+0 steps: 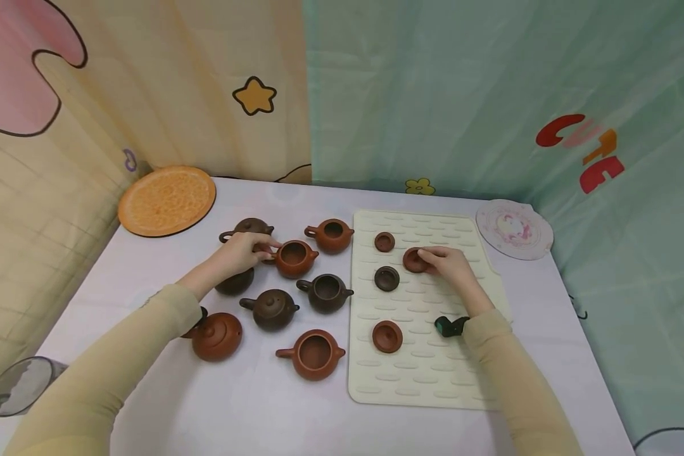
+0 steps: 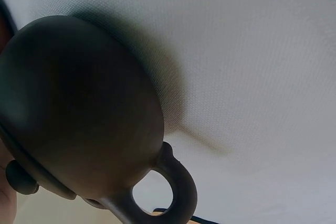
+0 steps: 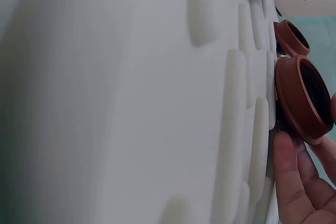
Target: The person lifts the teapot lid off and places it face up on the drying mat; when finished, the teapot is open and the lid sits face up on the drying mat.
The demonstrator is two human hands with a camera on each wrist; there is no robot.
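Note:
My left hand (image 1: 244,253) pinches the handle of a reddish-brown clay teapot (image 1: 293,269) without a lid. A dark lidded teapot (image 1: 252,225) stands just behind that hand, and another dark teapot (image 1: 236,283) is partly hidden under the wrist. A dark teapot (image 2: 79,103) fills much of the left wrist view, its ring handle pointing down. Over on the cream mat (image 1: 427,380), my right hand (image 1: 449,265) pinches the edge of a reddish-brown teapot lid (image 1: 413,260). In the right wrist view this lid (image 3: 296,98) is hollow side up, with fingertips (image 3: 285,148) under its rim.
Three more lids lie along the mat's left side: a small brown one (image 1: 384,242), a dark one (image 1: 387,278) and a reddish one (image 1: 387,336). Several teapots, including a lidless one (image 1: 315,356), stand left of it. A glass (image 1: 23,386) stands at the table's left edge.

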